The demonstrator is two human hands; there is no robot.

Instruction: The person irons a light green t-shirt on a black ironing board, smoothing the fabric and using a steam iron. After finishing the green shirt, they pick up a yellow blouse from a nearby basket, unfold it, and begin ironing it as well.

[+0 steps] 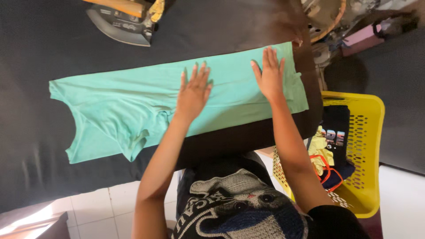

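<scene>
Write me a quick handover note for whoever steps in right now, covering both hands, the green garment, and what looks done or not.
Left hand: flat, fingers spread, palm down on the middle of the mint-green garment.
Right hand: flat on the same garment, near its end by the edge of the black table.
Garment: laid out lengthwise on the black table; the stretch under the hands looks smooth.
Iron: at the table's far edge, nobody touching it.
Yellow basket: on the floor to the right, with dark and yellow clothes inside.
Done: garment spread out.
Left: the far end, away from the hands, is bunched and creased.
</scene>
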